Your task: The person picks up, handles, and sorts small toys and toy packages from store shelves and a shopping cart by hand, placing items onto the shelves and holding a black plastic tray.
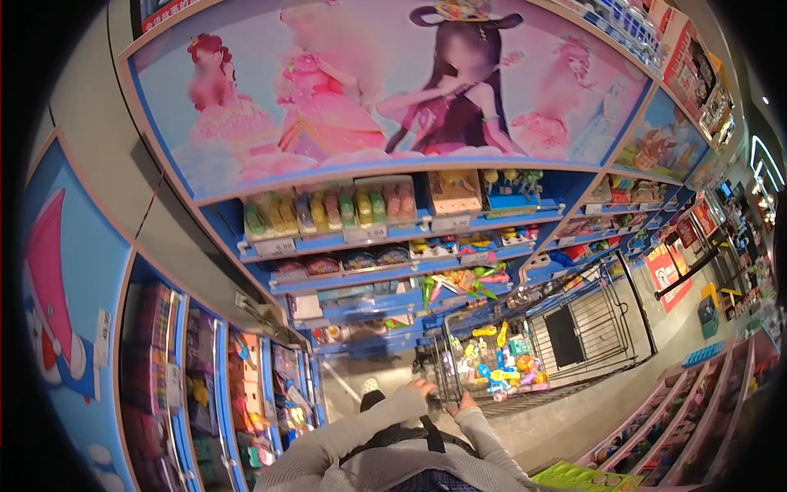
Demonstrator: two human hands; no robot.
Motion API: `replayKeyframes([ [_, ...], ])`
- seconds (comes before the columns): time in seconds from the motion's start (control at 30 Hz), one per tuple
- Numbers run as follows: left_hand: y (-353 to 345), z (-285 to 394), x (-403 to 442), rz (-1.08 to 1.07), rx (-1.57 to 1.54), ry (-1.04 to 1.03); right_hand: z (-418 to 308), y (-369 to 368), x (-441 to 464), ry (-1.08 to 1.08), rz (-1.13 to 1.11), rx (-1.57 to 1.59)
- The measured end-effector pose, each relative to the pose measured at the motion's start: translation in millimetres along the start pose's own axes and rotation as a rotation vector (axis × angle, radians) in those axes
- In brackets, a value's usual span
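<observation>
My left hand (pixel 421 388) reaches forward just beside the front end of a wire shopping cart (pixel 602 305). Its fingers look stretched out, and I see nothing held in them. At the near front corner of the cart, my right hand (pixel 464 403) seems to hold the wire edge, with the thumb raised; the finer contact is too small to make out. Inside the basket lies a heap of colorful plastic toys (pixel 500 361), mostly yellow, blue, orange and green. A black panel (pixel 566 336) is fixed in the cart beyond the toys.
Blue toy shelves (pixel 385 275) rise behind the cart, holding several rows of packaged toys. More side shelves (pixel 270 385) stand at the left. At lower right is a pink tiered rack (pixel 680 402), with a bright green package (pixel 586 477) near me. Grey floor (pixel 373 369) shows between them.
</observation>
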State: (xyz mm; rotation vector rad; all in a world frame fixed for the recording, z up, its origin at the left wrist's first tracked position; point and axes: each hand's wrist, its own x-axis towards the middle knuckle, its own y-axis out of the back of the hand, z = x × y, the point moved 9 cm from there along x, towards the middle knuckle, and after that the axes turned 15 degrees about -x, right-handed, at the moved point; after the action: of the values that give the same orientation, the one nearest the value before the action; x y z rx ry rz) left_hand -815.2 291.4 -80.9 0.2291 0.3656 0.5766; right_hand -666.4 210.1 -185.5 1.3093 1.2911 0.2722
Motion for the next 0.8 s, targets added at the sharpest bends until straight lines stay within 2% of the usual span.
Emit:
replayKeyframes([
  [0.07,-47.7,19.2,17.5,0.054,0.539,-0.272,2.2,21.0,-21.6,0.178,0.231,-0.078],
  [0.13,-97.2,15.5,32.5,-0.042,0.565,-0.276,33.1,30.0,-40.2,0.214,0.364,-0.064],
  [0.17,-120.4,5.9,42.4,-0.107,0.626,-0.191,48.3,39.3,-51.2,0.208,0.398,-0.045],
  [0.27,-148.5,2.2,45.4,-0.135,0.784,-0.111,80.1,61.5,-84.0,0.251,0.543,0.011],
  [0.3,-146.3,7.5,43.6,-0.1,0.79,-0.108,87.3,62.3,-91.9,0.24,0.532,0.032],
  [0.37,-142.6,7.0,41.9,0.046,0.739,-0.228,95.5,65.4,-101.6,0.205,0.517,0.093],
  [0.53,-139.7,8.3,38.1,-0.026,0.769,-0.069,107.2,70.4,-110.3,0.175,0.596,0.147],
  [0.67,-135.3,3.2,23.8,-0.036,0.722,-0.07,123.6,69.0,-103.2,0.098,0.669,0.229],
  [0.73,-134.2,-9.9,15.9,-0.042,0.711,-0.025,119.0,71.2,-101.4,0.07,0.626,0.222],
  [0.8,-131.8,-20.9,2.6,-0.011,0.665,-0.073,116.5,73.5,-101.4,0.022,0.659,0.215],
])
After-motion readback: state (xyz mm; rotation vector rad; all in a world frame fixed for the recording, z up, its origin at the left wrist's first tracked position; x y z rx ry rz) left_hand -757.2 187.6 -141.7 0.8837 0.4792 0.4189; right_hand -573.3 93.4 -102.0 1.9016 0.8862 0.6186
